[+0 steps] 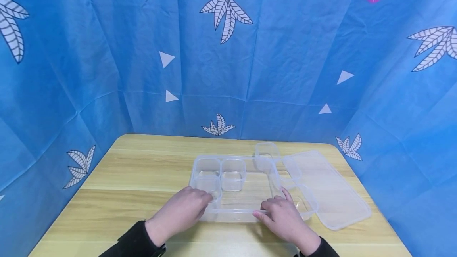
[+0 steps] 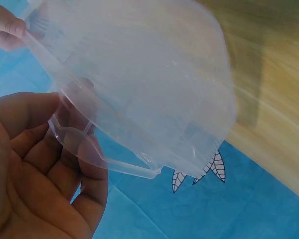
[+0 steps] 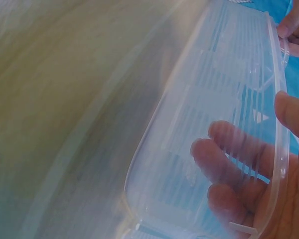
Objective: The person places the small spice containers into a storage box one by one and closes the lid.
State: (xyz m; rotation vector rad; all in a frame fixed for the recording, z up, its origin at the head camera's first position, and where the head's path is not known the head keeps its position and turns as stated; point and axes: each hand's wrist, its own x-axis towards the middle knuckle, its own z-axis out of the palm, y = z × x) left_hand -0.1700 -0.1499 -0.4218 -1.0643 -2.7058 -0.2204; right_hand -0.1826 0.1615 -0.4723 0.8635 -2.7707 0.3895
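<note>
A large clear plastic box (image 1: 235,216) stands on the table, with two small clear square tubs along its back: one in the left corner (image 1: 208,165) and another (image 1: 233,166) to its right. My left hand (image 1: 185,209) pinches the rim of a third small tub (image 1: 210,185) at the box's front left. In the left wrist view, thumb and curled fingers hold that tub's rim (image 2: 79,142). At the front right, my right hand (image 1: 283,217) grips the box wall, thumb outside and fingers inside, as the right wrist view shows through the clear box (image 3: 189,109).
Several more small clear tubs, such as the back one (image 1: 267,150), stand along the box's right side. A flat clear lid (image 1: 339,193) lies on the wooden table (image 1: 143,165) at the right. Blue patterned cloth (image 1: 285,50) hangs around the table.
</note>
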